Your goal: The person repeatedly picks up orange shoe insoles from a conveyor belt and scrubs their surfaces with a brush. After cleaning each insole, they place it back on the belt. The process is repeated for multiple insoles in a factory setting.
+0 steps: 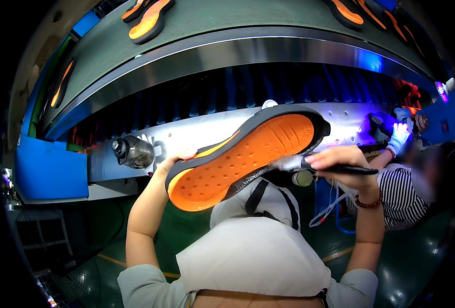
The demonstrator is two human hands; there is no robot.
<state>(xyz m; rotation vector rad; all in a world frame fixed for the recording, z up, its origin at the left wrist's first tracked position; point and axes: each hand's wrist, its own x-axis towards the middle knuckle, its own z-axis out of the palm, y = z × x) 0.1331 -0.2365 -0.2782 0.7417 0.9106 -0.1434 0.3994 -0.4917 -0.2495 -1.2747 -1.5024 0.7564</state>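
Observation:
An orange and black shoe sole (pixel 243 159) is tilted in front of me, its dimpled orange inner face toward me. My left hand (pixel 173 160) grips it by the left edge, with the thumb on the rim. My right hand (pixel 343 160) is closed around the black handle of a brush (pixel 353 169). The pale bristles, slightly blurred, meet the sole's near black edge close to its right half. Whether they leave a wet film there I cannot tell, though the black edge looks glossy.
Beyond a metal ledge (pixel 186 131) runs a green conveyor belt (pixel 227 18) carrying more soles (pixel 150 20). On the ledge stands a dark bottle (pixel 135 152). A small pale-topped jar (pixel 303 178) is below my right hand. At right, a striped-shirted co-worker's gloved hand (pixel 399 136) is under purple light.

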